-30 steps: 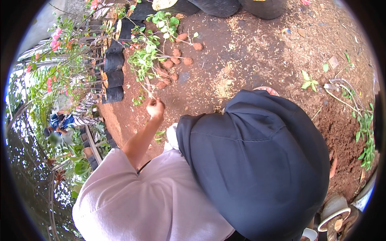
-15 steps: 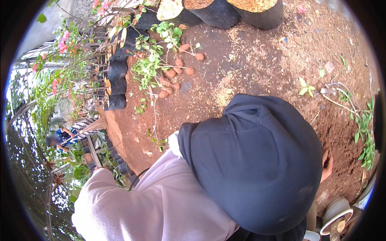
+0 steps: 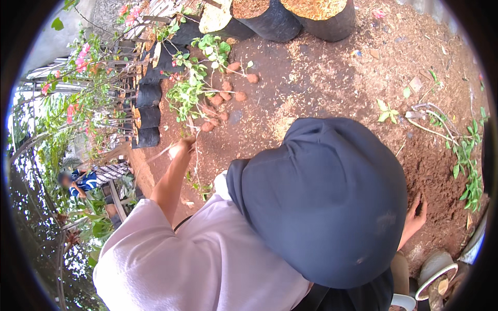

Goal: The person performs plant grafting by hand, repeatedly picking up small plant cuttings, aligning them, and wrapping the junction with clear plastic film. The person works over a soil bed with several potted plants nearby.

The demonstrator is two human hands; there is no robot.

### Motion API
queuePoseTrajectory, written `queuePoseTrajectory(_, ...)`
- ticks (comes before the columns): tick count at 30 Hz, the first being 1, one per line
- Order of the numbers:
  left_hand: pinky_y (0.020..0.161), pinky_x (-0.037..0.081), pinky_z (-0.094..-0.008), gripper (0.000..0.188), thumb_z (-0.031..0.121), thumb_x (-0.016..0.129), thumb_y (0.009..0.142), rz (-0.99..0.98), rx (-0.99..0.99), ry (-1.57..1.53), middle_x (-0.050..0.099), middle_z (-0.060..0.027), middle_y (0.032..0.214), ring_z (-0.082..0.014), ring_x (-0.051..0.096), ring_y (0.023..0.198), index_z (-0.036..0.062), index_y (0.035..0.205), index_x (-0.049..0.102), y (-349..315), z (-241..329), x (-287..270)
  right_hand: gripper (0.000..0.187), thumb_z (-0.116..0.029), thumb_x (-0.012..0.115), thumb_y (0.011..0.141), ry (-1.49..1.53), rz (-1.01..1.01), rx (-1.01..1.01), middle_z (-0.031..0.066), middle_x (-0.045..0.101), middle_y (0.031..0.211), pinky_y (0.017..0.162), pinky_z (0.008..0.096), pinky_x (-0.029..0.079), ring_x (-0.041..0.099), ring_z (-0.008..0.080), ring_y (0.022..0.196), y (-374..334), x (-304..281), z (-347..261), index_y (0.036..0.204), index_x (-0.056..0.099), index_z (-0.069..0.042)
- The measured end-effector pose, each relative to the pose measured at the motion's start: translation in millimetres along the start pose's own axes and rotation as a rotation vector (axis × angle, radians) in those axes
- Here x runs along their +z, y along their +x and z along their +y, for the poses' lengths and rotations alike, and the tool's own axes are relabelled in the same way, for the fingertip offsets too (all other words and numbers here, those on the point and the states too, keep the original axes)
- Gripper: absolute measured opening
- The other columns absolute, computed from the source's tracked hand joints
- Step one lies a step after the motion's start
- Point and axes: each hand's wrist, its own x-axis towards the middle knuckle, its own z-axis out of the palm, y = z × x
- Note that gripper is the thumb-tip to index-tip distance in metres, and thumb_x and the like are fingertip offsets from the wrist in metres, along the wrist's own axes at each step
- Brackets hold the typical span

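Observation:
My left hand (image 3: 181, 147), at the end of a bare forearm from a pale pink sleeve (image 3: 137, 228), reaches toward a bunch of leafy seedlings (image 3: 189, 93). Its fingers are blurred beside the stems, and I cannot tell whether they grip anything. Brown, ball-shaped root clumps (image 3: 240, 96) lie at the stems' ends. My right hand (image 3: 416, 213) is low over dug, loose soil (image 3: 436, 173), fingers apart and nothing visible in them. A large dark, cloth-covered bulk (image 3: 321, 202) fills the middle and hides my right forearm in part.
Black planting bags stand at the top (image 3: 324, 23) and along the left (image 3: 149, 96), beside pink-flowered shrubs (image 3: 81, 63). A leafy cut branch (image 3: 441, 132) lies at right. A pale pot (image 3: 436, 267) sits lower right. Another person (image 3: 85, 180) is at far left.
My left arm has come into view and stretched toward the seedlings. More of my right hand shows over the soil, its fingers apart. The whole view has shifted slightly.

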Motion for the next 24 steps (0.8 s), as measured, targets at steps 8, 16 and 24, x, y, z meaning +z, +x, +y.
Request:
queuePoseTrajectory(8,0.038,0.048,-0.0265,0.027,0.02,0.066,0.087,-0.08,0.279,0.195,0.066,-0.0149,0.077,-0.0215,0.065,0.058,-0.0048,0.097,0.061,-8.0,44.6,117.5,0.03,-0.014,0.055,0.093,0.033,-0.028,-0.005,0.02,0.063,0.112,0.089,0.0342,0.045,0.06,0.0259,0.103,-5.4,0.7,-3.8,0.114,0.06,0.006)
queuePoseTrajectory(16,0.042,0.052,-0.0342,0.044,0.036,0.066,0.086,-0.237,0.22,0.221,0.065,-0.0126,0.076,-0.0215,0.062,0.055,-0.0042,0.101,0.06,-31.8,51.9,134.1,0.031,-0.016,0.055,0.093,-0.009,-0.049,0.02,0.0207,0.063,0.112,0.09,0.0348,0.044,0.06,0.0265,0.104,-5.1,6.2,-1.3,0.114,0.06,0.006)
queuePoseTrajectory(24,0.045,0.05,-0.0298,0.037,0.034,0.062,0.089,-0.375,0.849,0.644,0.063,-0.0081,0.066,-0.0148,0.061,0.054,-0.0032,0.087,0.064,-128.3,90.5,143.9,0.027,-0.01,0.057,0.091,0.104,0.019,0.001,0.0188,0.064,0.11,0.091,0.0345,0.044,0.061,0.0243,0.101,-5.5,-7.4,-0.3,0.114,0.06,0.005)
